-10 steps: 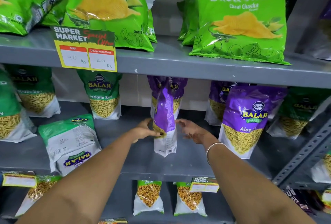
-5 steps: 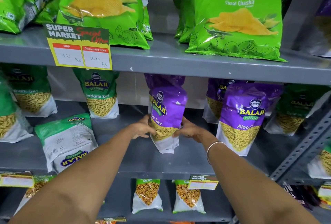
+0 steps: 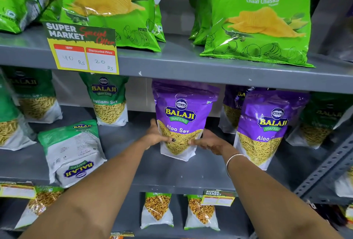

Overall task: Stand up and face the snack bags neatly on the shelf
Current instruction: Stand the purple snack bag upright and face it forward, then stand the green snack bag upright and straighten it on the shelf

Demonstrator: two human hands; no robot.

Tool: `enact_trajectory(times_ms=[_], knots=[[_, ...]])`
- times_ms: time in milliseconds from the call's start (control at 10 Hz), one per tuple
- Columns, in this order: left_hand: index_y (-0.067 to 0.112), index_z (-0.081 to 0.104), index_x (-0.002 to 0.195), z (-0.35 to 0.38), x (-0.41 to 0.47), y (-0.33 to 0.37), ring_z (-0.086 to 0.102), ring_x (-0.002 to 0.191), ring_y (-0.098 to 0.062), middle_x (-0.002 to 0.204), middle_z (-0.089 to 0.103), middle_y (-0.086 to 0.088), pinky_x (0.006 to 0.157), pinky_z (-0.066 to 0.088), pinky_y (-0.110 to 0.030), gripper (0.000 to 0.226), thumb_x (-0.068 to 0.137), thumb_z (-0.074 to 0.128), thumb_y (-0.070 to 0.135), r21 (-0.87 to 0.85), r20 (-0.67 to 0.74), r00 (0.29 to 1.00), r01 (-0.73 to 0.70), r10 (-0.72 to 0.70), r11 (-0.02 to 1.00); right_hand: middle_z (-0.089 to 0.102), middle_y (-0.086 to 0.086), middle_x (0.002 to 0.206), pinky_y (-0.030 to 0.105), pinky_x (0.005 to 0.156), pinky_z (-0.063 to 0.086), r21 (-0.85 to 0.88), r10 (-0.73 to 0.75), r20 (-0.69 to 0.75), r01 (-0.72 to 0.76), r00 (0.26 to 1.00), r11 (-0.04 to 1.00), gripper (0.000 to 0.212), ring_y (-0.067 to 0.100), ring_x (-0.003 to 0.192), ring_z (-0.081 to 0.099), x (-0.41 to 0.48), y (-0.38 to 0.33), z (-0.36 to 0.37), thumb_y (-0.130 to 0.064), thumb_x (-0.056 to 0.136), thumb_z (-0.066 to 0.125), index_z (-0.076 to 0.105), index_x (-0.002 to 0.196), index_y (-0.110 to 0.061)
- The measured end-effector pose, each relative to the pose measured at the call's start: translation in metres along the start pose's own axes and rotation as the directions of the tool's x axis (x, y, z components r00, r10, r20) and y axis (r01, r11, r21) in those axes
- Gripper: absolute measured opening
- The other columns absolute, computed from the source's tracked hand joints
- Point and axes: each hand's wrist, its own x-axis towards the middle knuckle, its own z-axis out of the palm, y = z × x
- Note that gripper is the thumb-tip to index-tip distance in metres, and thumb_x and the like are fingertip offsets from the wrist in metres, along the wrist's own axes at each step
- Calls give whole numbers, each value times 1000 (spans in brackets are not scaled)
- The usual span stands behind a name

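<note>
A purple Aloo Sev bag (image 3: 181, 116) stands upright on the grey middle shelf (image 3: 172, 173), its printed front toward me. My left hand (image 3: 155, 135) grips its lower left side and my right hand (image 3: 208, 141) grips its lower right side. To the right a second purple Aloo Sev bag (image 3: 267, 124) stands facing front, with another purple bag behind it. On the left of the shelf a green and white bag (image 3: 72, 150) lies flat, upside down, back side up. A green Ratlami Sev bag (image 3: 108, 99) stands at the back.
Green Crunchem chip bags (image 3: 261, 20) lean on the top shelf above a yellow price tag (image 3: 84, 53). More green sev bags (image 3: 32, 97) stand at far left and far right. The lower shelf holds small snack bags (image 3: 157, 210). A perforated steel upright (image 3: 324, 166) runs diagonally at right.
The purple bag was edge-on a second ago; both hands have closed on it and turned it so its front faces me, standing upright.
</note>
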Motion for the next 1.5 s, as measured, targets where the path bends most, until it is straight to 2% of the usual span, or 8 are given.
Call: enact_trajectory(times_ms=[400, 700, 800, 900, 1000, 1200, 1400, 1500], knots=[[8, 42, 123, 8, -10, -5, 53, 121, -28, 130, 56, -11, 102, 45, -44, 87, 51, 90, 20, 60, -157, 987, 27, -17, 998, 57, 22, 132, 30, 89, 54, 85, -76, 21, 74, 997, 994, 59, 35, 119, 57, 18, 12, -1, 8, 75, 67, 47, 130, 1], [7, 36, 125, 12, -18, -1, 48, 125, -29, 134, 48, -13, 102, 44, -42, 86, 57, 87, 20, 69, -175, 982, 80, -66, 994, 66, 10, 113, 14, 67, 56, 51, -16, 71, 12, 997, 999, 47, 14, 89, 67, 18, 8, -4, 4, 79, 65, 52, 123, -5], [9, 27, 134, -1, -28, -3, 42, 128, -28, 138, 36, -13, 104, 40, -37, 94, 61, 85, 21, 150, -128, 991, 50, -31, 988, 65, 5, 54, 14, 35, 37, -133, 302, 74, -291, 950, 948, 12, 9, 35, 51, 13, 1, -14, -14, 79, 69, 62, 85, -6], [9, 27, 140, -25, -35, -5, 50, 115, -25, 133, 42, -16, 98, 42, -31, 91, 67, 81, 21, 184, -133, 991, 5, 20, 983, 56, 16, 37, 21, 37, 47, -244, 512, 15, -494, 859, 835, 36, 24, 30, 55, 13, 2, -24, -18, 70, 76, 61, 91, 7], [-1, 56, 118, -95, -45, -6, 59, 95, -23, 110, 63, -21, 77, 40, -24, 45, 81, 68, 20, 279, -303, 946, -28, 115, 960, 66, 22, 50, 36, 45, 57, -332, 653, 70, -600, 754, 728, 72, 34, 47, 68, 26, -13, -2, -29, 41, 89, 61, 97, 8], [-5, 56, 121, -238, -61, -54, 56, 119, -34, 127, 60, -22, 93, 45, -36, 51, 88, 56, 34, 541, -420, 907, 282, -36, 793, 73, 3, 57, 18, 48, 55, -603, 806, 226, -572, 547, 557, 37, 15, 51, 70, 59, -58, 131, -41, 86, 51, 67, 68, -13], [0, 31, 141, -306, -69, -119, 51, 122, -38, 145, 40, -23, 97, 45, -42, 72, 86, 60, 38, -32, -156, 831, 536, -534, 844, 45, -2, 42, 19, 36, 32, -374, 402, -77, -400, 912, 836, 42, 10, 37, 40, 100, -76, 261, -39, 89, 53, 42, 56, -14], [3, 41, 129, -306, -66, -130, 62, 87, -34, 123, 57, -24, 96, 49, -44, 57, 86, 61, 34, -286, 40, 789, 597, -613, 750, 46, -7, 34, 19, 40, 34, -206, 403, -43, -403, 914, 892, 41, 9, 39, 40, 116, -76, 289, -38, 88, 57, 45, 55, -15]])
